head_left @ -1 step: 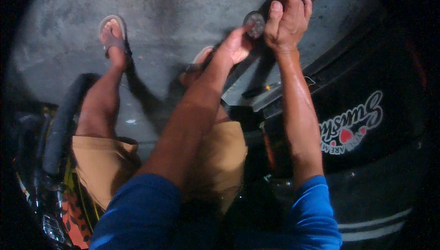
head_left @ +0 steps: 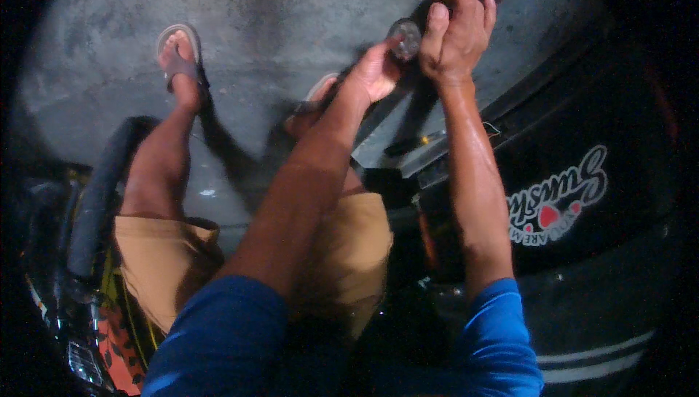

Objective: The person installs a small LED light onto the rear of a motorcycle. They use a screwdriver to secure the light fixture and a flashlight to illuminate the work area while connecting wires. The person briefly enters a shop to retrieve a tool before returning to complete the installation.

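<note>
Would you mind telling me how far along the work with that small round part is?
Done: nothing finished shows. In hand: the left hand and right hand meet at a small round dark part, held above the concrete floor. Left: cannot tell; the black motorcycle body beside them shows no open spot.

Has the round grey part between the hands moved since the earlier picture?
No. The part sits at the same spot against the concrete floor.

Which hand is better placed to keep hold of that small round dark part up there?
Left, probably. The left hand has its fingertips against the round part, while the right hand sits beside it with its fingers curled, touching it little if at all.
</note>
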A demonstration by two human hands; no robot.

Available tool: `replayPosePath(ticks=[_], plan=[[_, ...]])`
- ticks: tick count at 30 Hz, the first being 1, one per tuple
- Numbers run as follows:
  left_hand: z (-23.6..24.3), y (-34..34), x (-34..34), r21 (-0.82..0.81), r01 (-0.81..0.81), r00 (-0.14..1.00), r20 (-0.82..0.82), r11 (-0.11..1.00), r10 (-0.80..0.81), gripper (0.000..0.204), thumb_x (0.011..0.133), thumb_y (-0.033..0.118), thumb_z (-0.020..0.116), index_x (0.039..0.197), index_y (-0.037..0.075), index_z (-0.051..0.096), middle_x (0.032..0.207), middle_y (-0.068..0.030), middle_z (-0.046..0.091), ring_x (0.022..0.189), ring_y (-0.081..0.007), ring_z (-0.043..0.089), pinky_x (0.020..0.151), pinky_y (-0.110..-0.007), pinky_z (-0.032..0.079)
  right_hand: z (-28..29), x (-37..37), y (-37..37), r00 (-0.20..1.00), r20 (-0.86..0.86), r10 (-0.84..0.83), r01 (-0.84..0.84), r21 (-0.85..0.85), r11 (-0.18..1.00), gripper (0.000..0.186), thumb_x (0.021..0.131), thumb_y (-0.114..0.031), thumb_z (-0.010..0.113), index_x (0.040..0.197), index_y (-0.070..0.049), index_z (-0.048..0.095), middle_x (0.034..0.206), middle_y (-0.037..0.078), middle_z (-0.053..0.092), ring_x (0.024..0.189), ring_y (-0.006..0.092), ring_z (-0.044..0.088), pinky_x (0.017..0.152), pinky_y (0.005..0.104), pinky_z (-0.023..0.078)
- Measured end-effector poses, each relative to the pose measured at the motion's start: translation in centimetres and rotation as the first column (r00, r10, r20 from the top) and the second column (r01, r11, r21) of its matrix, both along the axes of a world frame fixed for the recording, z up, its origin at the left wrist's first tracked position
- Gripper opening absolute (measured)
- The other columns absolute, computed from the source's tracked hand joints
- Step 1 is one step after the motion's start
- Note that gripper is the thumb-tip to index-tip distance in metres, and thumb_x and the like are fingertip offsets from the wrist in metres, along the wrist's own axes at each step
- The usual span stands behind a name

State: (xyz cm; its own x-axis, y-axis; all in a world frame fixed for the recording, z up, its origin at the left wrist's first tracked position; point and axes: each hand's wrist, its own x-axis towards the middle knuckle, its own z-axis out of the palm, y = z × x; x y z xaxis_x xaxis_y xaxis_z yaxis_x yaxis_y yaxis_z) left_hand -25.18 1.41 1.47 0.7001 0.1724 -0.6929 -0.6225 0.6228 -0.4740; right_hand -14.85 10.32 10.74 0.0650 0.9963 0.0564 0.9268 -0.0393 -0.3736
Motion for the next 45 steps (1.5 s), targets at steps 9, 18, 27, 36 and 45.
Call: replayPosePath(ticks=[9, 18, 27, 36, 45], plan=[[-0.3, 0.6, 0.6, -0.034, 0.066, 0.997, -0.042, 0.997, -0.067, 0.063, 0.087, 0.049, 0.063, 0.130, 0.006, 0.050, 0.131, -0.0115, 0.054, 0.118, -0.0291, 0.053, 0.104, -0.044, 0.040, -0.5, 0.1, 0.0, 1.000, 0.025, 0.007, -0.008, 0.022, 1.000, 0.041, 0.093, -0.034, 0.046, 0.126, -0.012, 0.056, 0.091, 0.001, 0.065, 0.097, 0.0234, 0.058, 0.109, 0.0490, 0.026], [0.7, 2.1, 0.1, -0.156, 0.187, 0.981, 0.086, 0.970, -0.175, 0.084, 0.085, 0.068, 0.051, 0.136, 0.001, 0.044, 0.138, -0.0120, 0.050, 0.128, -0.0264, 0.045, 0.112, -0.039, 0.027, -0.2, 0.2, 0.1, 1.000, 0.011, -0.003, 0.003, -0.021, 1.000, 0.040, 0.094, -0.033, 0.045, 0.125, -0.011, 0.057, 0.088, 0.000, 0.065, 0.087, 0.0204, 0.059, 0.106, 0.0449, 0.030], [0.3, 1.0, 0.4, -0.144, 0.105, 0.993, -0.040, 0.984, -0.111, 0.066, 0.087, 0.063, 0.054, 0.124, 0.008, 0.056, 0.126, -0.0066, 0.059, 0.115, -0.0233, 0.053, 0.106, -0.038, 0.035, -0.2, 0.1, 0.0, 1.000, 0.016, -0.008, 0.008, -0.013, 1.000, 0.039, 0.094, -0.028, 0.044, 0.126, -0.009, 0.055, 0.085, 0.001, 0.066, 0.085, 0.0203, 0.061, 0.106, 0.0418, 0.030], [0.2, 0.9, 0.6, -0.157, 0.088, 0.994, -0.049, 0.984, -0.097, 0.057, 0.089, 0.056, 0.057, 0.125, 0.012, 0.056, 0.125, -0.0068, 0.059, 0.115, -0.0249, 0.054, 0.102, -0.043, 0.041, 0.0, 0.4, -0.1, 0.999, 0.038, -0.018, 0.020, -0.055, 0.998, 0.041, 0.089, -0.029, 0.051, 0.124, -0.009, 0.056, 0.085, 0.003, 0.065, 0.084, 0.0226, 0.061, 0.104, 0.0432, 0.033], [1.2, 1.7, 0.4, 0.043, 0.131, 0.991, -0.010, 0.990, -0.130, 0.057, 0.093, 0.053, 0.051, 0.135, 0.016, 0.048, 0.134, -0.0004, 0.052, 0.122, -0.0188, 0.049, 0.104, -0.040, 0.041, 0.4, 0.0, -0.1, 1.000, 0.004, -0.024, 0.024, -0.092, 0.995, 0.051, 0.080, -0.030, 0.061, 0.126, -0.007, 0.054, 0.082, 0.006, 0.057, 0.083, 0.0247, 0.056, 0.102, 0.0460, 0.034]])
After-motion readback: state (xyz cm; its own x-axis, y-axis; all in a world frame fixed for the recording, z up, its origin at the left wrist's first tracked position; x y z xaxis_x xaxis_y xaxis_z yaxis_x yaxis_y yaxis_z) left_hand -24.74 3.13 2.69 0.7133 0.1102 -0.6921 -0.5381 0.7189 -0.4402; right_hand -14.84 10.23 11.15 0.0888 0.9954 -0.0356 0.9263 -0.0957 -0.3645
